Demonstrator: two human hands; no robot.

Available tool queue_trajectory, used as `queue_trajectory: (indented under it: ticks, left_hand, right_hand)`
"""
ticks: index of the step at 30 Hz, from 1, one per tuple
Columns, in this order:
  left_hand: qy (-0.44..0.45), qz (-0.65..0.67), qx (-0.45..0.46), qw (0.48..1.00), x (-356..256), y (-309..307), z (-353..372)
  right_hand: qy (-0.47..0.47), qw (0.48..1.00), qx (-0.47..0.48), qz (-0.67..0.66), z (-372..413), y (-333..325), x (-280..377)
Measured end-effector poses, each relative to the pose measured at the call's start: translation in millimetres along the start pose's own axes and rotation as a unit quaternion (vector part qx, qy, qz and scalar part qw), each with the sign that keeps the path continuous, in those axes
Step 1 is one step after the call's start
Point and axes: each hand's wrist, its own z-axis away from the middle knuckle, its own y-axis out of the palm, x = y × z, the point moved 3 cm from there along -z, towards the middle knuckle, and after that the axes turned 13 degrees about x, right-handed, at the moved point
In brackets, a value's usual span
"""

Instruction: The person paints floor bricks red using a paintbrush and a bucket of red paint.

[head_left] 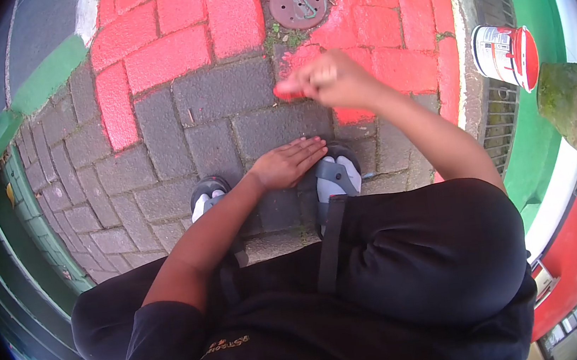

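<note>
My right hand [341, 80] is closed on a paintbrush [285, 91], its red, paint-wet tip low over the paving where red paint meets bare grey brick. Most of the brush is hidden by my fingers. Fingers stretched and together, my left hand [290, 163] is held palm down between my feet, its fingertips right at the sandal [334, 178] on my right foot. Around the brush lie grey paving bricks [225, 91], with wet-looking red painted bricks [234, 12] beyond them.
A round metal cover [298, 4] with holes sits among the painted bricks, weeds at its edge. A red and white paint bucket [504, 56] stands at the right beside a drain grate [501, 109]. Green steps [21, 239] rise at the left. A mossy stone [565, 97] lies past the bucket.
</note>
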Motion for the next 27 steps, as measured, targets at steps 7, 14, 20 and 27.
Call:
queue_trajectory:
  ticks: [7,14,20,27]
  left_hand:
    - [-0.011,0.024,0.019,0.999,-1.3,2.5,2.2]
    - [-0.02,0.024,0.038,0.999,-2.1,-0.6,1.9]
    - [-0.01,0.018,0.018,1.0,-1.0,3.4,0.6]
    - [-0.016,0.03,0.023,0.999,-0.1,3.2,1.5]
  right_hand:
    - [-0.09,0.96,-0.198,0.179,-2.7,-29.3,3.0]
    - [-0.038,0.991,-0.019,0.125,24.8,23.6,27.7]
    - [0.008,0.984,-0.173,0.035,-19.3,-43.4,2.8]
    - [0.035,0.981,0.046,0.185,-0.8,22.5,26.5]
